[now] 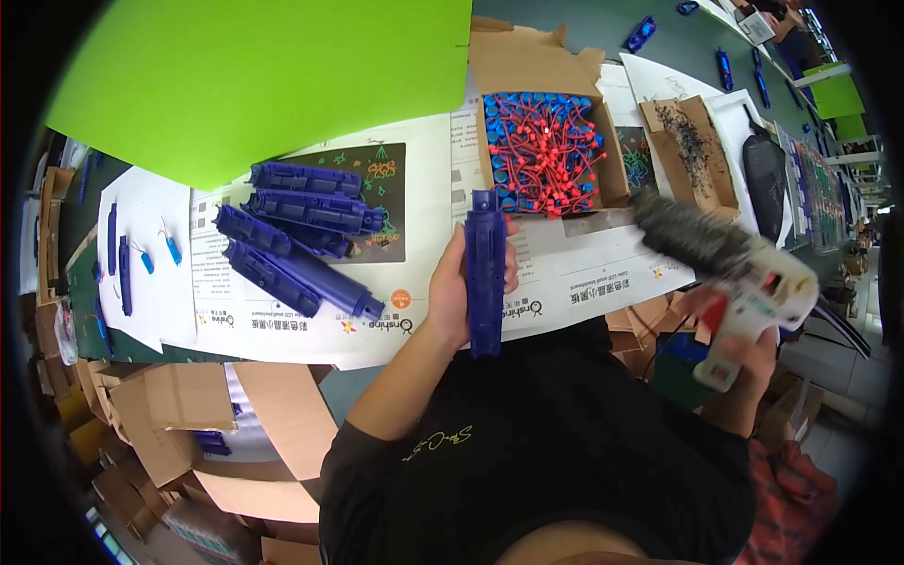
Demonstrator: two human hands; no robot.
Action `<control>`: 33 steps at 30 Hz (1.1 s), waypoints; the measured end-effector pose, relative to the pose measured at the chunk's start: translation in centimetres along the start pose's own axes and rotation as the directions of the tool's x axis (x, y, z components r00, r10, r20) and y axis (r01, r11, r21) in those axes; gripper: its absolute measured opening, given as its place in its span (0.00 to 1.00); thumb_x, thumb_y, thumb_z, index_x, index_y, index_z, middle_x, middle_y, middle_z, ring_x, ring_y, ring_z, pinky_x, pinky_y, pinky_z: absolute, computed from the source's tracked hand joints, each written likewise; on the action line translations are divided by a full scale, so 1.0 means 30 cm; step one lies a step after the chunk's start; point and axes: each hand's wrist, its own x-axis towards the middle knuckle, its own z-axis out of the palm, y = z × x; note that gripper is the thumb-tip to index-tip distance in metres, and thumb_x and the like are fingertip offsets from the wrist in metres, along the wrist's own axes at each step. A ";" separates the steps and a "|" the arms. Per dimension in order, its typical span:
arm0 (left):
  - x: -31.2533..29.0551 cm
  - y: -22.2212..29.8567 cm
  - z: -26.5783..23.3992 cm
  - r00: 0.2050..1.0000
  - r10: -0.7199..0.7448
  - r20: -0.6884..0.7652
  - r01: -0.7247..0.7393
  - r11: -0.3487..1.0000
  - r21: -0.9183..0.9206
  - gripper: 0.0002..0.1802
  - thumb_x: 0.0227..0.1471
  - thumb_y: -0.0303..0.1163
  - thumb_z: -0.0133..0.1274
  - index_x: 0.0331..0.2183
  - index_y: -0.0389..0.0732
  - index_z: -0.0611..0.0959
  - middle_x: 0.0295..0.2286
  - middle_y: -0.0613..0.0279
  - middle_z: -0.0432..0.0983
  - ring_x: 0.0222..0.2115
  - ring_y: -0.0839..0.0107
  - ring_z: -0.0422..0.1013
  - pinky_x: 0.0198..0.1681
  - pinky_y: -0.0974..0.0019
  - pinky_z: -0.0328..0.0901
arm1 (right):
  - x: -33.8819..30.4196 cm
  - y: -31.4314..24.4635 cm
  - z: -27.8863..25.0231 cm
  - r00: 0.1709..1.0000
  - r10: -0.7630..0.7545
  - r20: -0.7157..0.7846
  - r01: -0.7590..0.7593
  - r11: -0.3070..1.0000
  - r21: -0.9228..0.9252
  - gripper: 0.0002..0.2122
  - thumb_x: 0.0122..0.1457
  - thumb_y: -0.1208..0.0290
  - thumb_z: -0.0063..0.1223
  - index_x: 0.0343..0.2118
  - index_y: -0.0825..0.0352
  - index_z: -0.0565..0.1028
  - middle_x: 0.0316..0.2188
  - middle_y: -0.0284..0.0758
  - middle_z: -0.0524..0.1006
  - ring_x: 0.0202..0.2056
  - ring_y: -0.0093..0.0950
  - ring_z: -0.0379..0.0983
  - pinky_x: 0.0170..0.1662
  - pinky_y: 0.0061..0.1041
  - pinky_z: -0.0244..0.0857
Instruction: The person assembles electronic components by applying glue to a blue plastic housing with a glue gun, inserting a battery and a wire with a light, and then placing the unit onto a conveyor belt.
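Note:
My left hand (452, 299) is closed around a long dark-blue plastic housing (485, 273), held upright over the table's near edge with its outer side facing me. To the right, my right hand (751, 356) grips a white pistol-shaped power screwdriver (767, 287). Its dark, rough front end is blurred and points left toward the table. Several blue housing halves (297, 240) lie in a pile left of my left hand. Just beyond the held housing stands a cardboard box (614, 155) full of blue cylindrical cells with red wires (546, 151).
A cardboard tray (716, 179) with small dark screws lies at the right, beside a black pouch (763, 179). A bright green board (264, 85) covers the far left. More housings (125, 273) and small blue wired parts (171, 247) lie at left. Below stands an open carton (282, 395).

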 end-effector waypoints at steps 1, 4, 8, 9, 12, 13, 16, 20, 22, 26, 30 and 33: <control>0.005 -0.001 0.004 1.000 0.001 0.019 -0.002 1.000 0.013 0.29 0.59 0.50 0.25 0.43 0.35 0.68 0.23 0.61 0.65 0.20 0.72 0.59 0.22 0.72 0.56 | -0.009 0.006 0.037 0.996 0.072 0.061 -0.076 0.994 0.076 0.24 0.38 0.74 0.50 0.43 0.76 0.65 0.33 0.43 0.71 0.36 0.34 0.68 0.41 0.31 0.62; 0.000 -0.002 0.025 0.998 -0.004 -0.060 0.005 1.000 0.025 0.30 0.59 0.50 0.25 0.44 0.35 0.69 0.23 0.62 0.66 0.23 0.74 0.61 0.25 0.71 0.58 | -0.001 0.030 0.054 0.884 0.370 0.286 -0.401 0.915 0.055 0.23 0.40 0.76 0.50 0.44 0.73 0.65 0.33 0.41 0.71 0.36 0.31 0.69 0.41 0.28 0.62; -0.007 0.008 0.027 0.998 0.001 -0.056 0.005 0.994 0.109 0.29 0.59 0.50 0.25 0.44 0.36 0.69 0.23 0.63 0.67 0.25 0.75 0.62 0.28 0.72 0.59 | 0.027 0.077 0.045 0.825 0.403 0.396 -0.376 0.915 -0.149 0.22 0.43 0.80 0.49 0.46 0.71 0.65 0.34 0.36 0.72 0.35 0.24 0.69 0.38 0.21 0.63; -0.001 -0.002 0.013 0.999 0.014 -0.047 -0.008 0.993 0.114 0.29 0.59 0.50 0.25 0.44 0.35 0.69 0.24 0.62 0.68 0.25 0.74 0.63 0.27 0.72 0.60 | 0.028 0.077 0.050 0.822 0.406 0.399 -0.378 0.913 -0.151 0.22 0.43 0.80 0.49 0.46 0.71 0.65 0.34 0.36 0.72 0.35 0.24 0.69 0.38 0.21 0.63; 0.002 -0.013 -0.006 0.999 0.031 -0.032 -0.027 0.993 0.118 0.30 0.59 0.50 0.25 0.44 0.35 0.69 0.25 0.60 0.68 0.24 0.73 0.64 0.27 0.73 0.61 | 0.025 0.073 0.081 0.822 0.477 0.312 -0.419 0.876 -0.238 0.19 0.43 0.80 0.50 0.43 0.70 0.68 0.33 0.33 0.73 0.34 0.22 0.70 0.37 0.20 0.65; 0.005 -0.016 -0.006 0.999 0.029 -0.021 -0.026 0.992 0.120 0.30 0.59 0.50 0.25 0.43 0.35 0.69 0.25 0.60 0.68 0.24 0.74 0.64 0.27 0.73 0.61 | 0.033 0.074 0.077 0.822 0.480 0.307 -0.422 0.875 -0.236 0.19 0.43 0.80 0.50 0.43 0.70 0.68 0.33 0.33 0.73 0.34 0.22 0.70 0.37 0.20 0.65; 0.007 -0.013 -0.004 0.999 0.012 -0.030 -0.008 0.992 0.125 0.30 0.59 0.51 0.25 0.44 0.34 0.68 0.25 0.61 0.67 0.24 0.74 0.64 0.27 0.72 0.61 | 0.069 0.078 0.057 0.614 -0.108 0.782 0.753 0.380 -0.538 0.13 0.37 0.79 0.54 0.31 0.68 0.73 0.32 0.40 0.74 0.32 0.28 0.70 0.33 0.23 0.62; -0.001 -0.003 0.028 0.998 -0.053 -0.023 0.055 0.994 0.096 0.31 0.58 0.52 0.26 0.45 0.35 0.68 0.26 0.60 0.69 0.24 0.74 0.64 0.27 0.72 0.61 | 0.064 0.085 0.060 0.809 -0.031 0.587 0.478 0.616 -0.626 0.11 0.34 0.80 0.58 0.26 0.66 0.76 0.33 0.40 0.75 0.34 0.34 0.72 0.39 0.29 0.64; -0.002 -0.007 0.065 0.978 0.003 -0.210 0.041 0.979 0.201 0.31 0.58 0.52 0.27 0.45 0.34 0.69 0.29 0.60 0.70 0.24 0.75 0.64 0.27 0.70 0.61 | 0.074 0.060 0.074 0.899 0.326 0.291 -0.083 0.781 -0.619 0.13 0.37 0.82 0.54 0.32 0.70 0.74 0.31 0.39 0.75 0.34 0.31 0.72 0.40 0.26 0.65; -0.001 -0.011 0.034 0.971 -0.028 -0.236 0.066 0.986 0.153 0.29 0.58 0.52 0.28 0.42 0.36 0.71 0.29 0.58 0.72 0.23 0.73 0.64 0.26 0.69 0.60 | 0.090 0.055 0.095 0.911 0.338 0.235 -0.219 0.880 -0.421 0.14 0.39 0.82 0.51 0.33 0.74 0.73 0.31 0.39 0.75 0.32 0.29 0.73 0.39 0.25 0.67; -0.002 -0.026 -0.014 0.990 -0.086 -0.111 0.099 0.988 0.119 0.27 0.58 0.52 0.29 0.35 0.38 0.72 0.24 0.56 0.71 0.22 0.69 0.63 0.24 0.68 0.59 | 0.090 0.077 0.079 0.953 0.129 0.273 0.044 0.834 -0.550 0.16 0.39 0.81 0.51 0.36 0.73 0.72 0.32 0.37 0.75 0.33 0.27 0.72 0.37 0.24 0.68; 0.001 -0.026 0.001 0.984 -0.081 -0.156 0.097 0.990 0.101 0.27 0.58 0.52 0.30 0.33 0.38 0.71 0.23 0.57 0.70 0.21 0.69 0.63 0.25 0.68 0.58 | 0.098 0.079 0.069 0.942 0.111 0.317 0.065 0.865 -0.497 0.16 0.39 0.82 0.50 0.36 0.72 0.71 0.31 0.36 0.74 0.32 0.27 0.72 0.34 0.24 0.68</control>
